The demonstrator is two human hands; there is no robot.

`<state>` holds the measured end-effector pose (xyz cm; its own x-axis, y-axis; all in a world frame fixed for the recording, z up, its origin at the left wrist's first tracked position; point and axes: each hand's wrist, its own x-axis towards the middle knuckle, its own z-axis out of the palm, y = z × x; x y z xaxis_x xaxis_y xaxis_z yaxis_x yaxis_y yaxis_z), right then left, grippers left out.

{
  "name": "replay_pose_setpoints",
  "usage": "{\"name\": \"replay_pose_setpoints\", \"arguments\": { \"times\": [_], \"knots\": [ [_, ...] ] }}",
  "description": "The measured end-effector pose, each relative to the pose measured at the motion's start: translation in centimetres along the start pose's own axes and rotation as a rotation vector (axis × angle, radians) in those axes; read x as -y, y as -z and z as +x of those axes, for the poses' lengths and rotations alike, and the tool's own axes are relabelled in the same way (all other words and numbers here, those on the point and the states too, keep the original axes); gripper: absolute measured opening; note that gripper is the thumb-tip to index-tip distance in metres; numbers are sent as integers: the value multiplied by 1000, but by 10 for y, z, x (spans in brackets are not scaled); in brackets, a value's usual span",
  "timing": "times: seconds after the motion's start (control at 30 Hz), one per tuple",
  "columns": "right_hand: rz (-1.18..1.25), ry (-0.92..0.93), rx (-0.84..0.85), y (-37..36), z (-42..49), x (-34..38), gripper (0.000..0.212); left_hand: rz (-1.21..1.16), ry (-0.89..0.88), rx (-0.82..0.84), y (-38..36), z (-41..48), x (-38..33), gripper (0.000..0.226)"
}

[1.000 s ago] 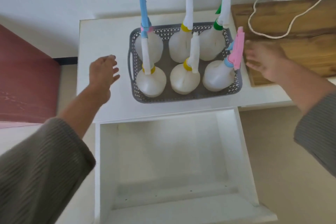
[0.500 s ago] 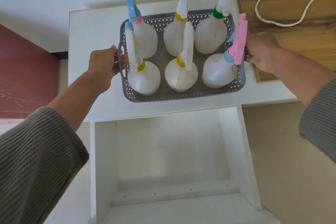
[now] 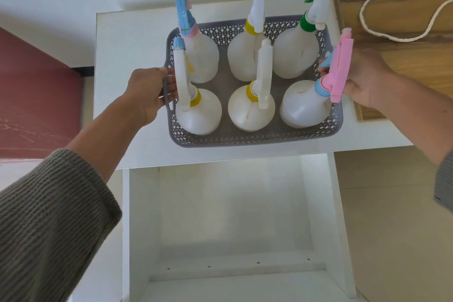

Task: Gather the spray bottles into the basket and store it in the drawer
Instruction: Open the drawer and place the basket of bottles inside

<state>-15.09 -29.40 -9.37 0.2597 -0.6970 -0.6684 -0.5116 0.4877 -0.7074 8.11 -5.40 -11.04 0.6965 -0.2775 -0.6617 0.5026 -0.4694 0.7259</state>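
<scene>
Head view: left hand (image 3: 149, 92) at nine o'clock and right hand (image 3: 365, 81) at three o'clock grip the bottle-filled basket (image 3: 257, 138) between them, above the open drawer (image 3: 235, 216).

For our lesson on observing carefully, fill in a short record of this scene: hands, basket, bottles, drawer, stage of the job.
left hand: gripping the basket's left handle
right hand: gripping the basket's right side
basket: grey, on the white top
bottles: six, upright, all inside the basket
drawer: open below, nothing inside
stage: bottles gathered, basket not yet stored
</scene>
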Motion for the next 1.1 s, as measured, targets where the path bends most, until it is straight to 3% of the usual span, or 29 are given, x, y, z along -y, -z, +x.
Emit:
{"name": "replay_pose_setpoints", "arguments": {
  "times": [0.23,0.4,0.6,0.77,1.1],
  "knots": [
    [5,-48,11,-2,-6,6,26,10,-2,-12,1,-1,3,29],
    [-41,19,71,-1,-13,4,28,-28,3,-14,5,-8,10,28],
    [40,16,67,7,-23,-7,21,-47,-15,-2,19,-25,14,26],
    [85,26,71,16,-53,-26,14,-78,-21,-40,36,-48,24,24],
    [171,-81,52,20,-143,-81,20,-134,47,6,83,-117,89,28]
  ]
}}
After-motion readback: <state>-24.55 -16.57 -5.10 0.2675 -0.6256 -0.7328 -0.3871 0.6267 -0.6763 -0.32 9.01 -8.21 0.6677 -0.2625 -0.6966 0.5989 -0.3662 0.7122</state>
